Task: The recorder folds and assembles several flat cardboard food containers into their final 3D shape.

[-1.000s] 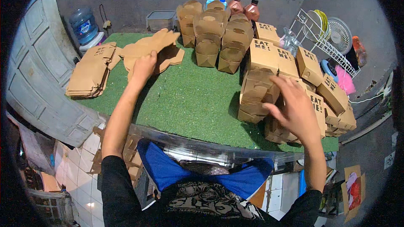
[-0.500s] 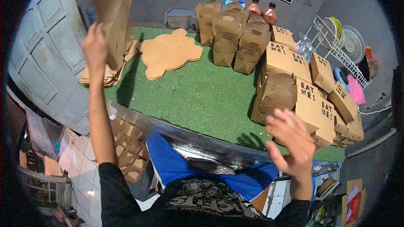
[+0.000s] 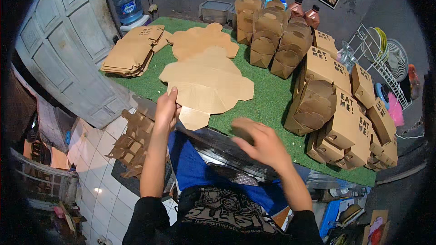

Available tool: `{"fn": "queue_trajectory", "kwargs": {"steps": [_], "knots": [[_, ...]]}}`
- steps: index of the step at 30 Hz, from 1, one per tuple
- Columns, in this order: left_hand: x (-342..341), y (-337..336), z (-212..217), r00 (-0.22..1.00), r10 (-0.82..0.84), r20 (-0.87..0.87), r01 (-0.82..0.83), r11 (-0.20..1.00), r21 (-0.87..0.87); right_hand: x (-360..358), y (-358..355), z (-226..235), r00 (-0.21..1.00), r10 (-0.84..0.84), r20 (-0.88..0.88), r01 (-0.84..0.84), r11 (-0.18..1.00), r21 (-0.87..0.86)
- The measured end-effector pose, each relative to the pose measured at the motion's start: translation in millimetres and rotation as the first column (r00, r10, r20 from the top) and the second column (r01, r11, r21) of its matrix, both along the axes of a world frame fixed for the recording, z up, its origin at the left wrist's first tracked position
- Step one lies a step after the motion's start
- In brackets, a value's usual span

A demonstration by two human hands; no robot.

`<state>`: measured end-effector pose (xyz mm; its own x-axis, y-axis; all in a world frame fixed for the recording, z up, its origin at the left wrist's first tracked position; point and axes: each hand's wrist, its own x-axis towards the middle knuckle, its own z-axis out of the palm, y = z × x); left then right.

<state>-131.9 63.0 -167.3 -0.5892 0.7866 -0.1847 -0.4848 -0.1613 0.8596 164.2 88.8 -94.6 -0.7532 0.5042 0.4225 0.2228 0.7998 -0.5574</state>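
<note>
Left hand (image 3: 167,111): pinched the tan, lobed cardboard sheet (image 3: 204,81), thumb uppermost.
Right hand (image 3: 262,141): hovered by the green turf-topped table's (image 3: 270,104) near edge, thumb and fingers apart.
Cardboard sheet: reached that edge.

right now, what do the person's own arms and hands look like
The left hand and right hand are ungloved, and the forearms are bare. Short, loose black sleeves end around the elbows, part of a black shirt with a grey print on its front.
</note>
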Motion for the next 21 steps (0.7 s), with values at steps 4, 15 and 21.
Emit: {"fn": "queue_trajectory", "kwargs": {"steps": [4,15,21], "knots": [[-1.9,-25.3,25.8,0.846,-0.064,-0.530,-0.145,0.928,-0.344,-50.7,34.2,-30.3,0.996,-0.014,0.093,-0.011,0.965,0.263],[-9.4,-94.5,-21.3,0.643,0.164,-0.748,-0.458,0.865,-0.204,-87.9,58.7,-47.1,0.848,0.019,0.530,-0.304,0.836,0.456],[0.0,-101.4,-20.4,0.679,0.233,-0.696,-0.449,0.882,-0.142,-90.8,62.7,-39.8,0.846,0.032,0.533,-0.353,0.783,0.513]]}}
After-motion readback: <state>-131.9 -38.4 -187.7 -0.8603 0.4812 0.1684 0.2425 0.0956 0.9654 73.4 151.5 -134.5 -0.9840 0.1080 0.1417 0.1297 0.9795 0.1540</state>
